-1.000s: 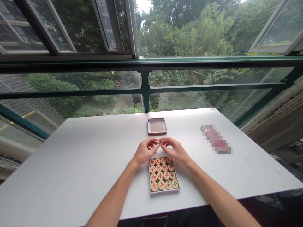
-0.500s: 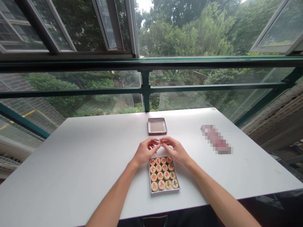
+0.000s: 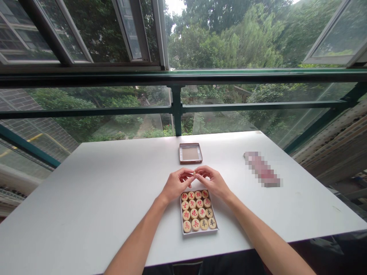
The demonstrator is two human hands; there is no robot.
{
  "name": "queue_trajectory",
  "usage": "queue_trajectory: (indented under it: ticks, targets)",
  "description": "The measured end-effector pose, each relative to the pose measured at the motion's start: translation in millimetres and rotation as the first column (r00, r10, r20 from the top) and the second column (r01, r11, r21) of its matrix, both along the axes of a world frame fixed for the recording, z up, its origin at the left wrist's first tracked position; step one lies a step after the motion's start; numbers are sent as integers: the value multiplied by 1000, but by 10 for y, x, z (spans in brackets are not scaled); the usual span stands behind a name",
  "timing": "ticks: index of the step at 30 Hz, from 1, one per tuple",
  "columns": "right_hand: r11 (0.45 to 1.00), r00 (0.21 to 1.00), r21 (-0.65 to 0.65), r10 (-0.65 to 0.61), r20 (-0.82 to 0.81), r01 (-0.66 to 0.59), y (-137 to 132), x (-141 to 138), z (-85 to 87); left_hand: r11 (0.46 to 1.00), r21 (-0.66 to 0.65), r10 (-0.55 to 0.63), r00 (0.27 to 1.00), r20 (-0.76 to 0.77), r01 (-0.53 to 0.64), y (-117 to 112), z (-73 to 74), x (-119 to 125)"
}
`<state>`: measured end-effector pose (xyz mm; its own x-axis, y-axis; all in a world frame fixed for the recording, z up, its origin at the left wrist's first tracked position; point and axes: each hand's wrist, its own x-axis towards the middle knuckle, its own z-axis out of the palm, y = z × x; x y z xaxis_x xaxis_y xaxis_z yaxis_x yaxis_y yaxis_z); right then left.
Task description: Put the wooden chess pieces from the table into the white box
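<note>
Between the fingertips of both hands is a round wooden Chinese chess piece (image 3: 194, 173), mostly covered by the fingers. My left hand (image 3: 177, 181) pinches it from the left, and my right hand (image 3: 210, 179) from the right. Just below the hands lies a shallow white box (image 3: 200, 232) holding several rows of chess pieces (image 3: 194, 213). Most carry red characters; a few at the lower right have black ones. The hands hover above the box's far edge.
An upturned box lid (image 3: 190, 162) lies beyond the hands on the white table (image 3: 114, 202). A blurred pinkish object (image 3: 262, 169) rests to the right. Past the table's far edge stands a green railing (image 3: 177, 110) with glass panels.
The chess piece has been turned between the fingers, so its red character no longer shows and only a narrow part is visible. Box, lid and arms stay in place.
</note>
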<state>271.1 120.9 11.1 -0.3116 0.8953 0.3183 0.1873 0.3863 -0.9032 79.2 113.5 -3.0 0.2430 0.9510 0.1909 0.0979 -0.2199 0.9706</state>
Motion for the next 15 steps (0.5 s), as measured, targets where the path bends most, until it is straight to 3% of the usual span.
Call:
queue_trajectory:
  ticks: [15]
  targets:
    - [994, 994, -86, 59, -93, -67, 8, 14, -31, 999, 36, 24, 998, -66, -22, 5, -4, -17]
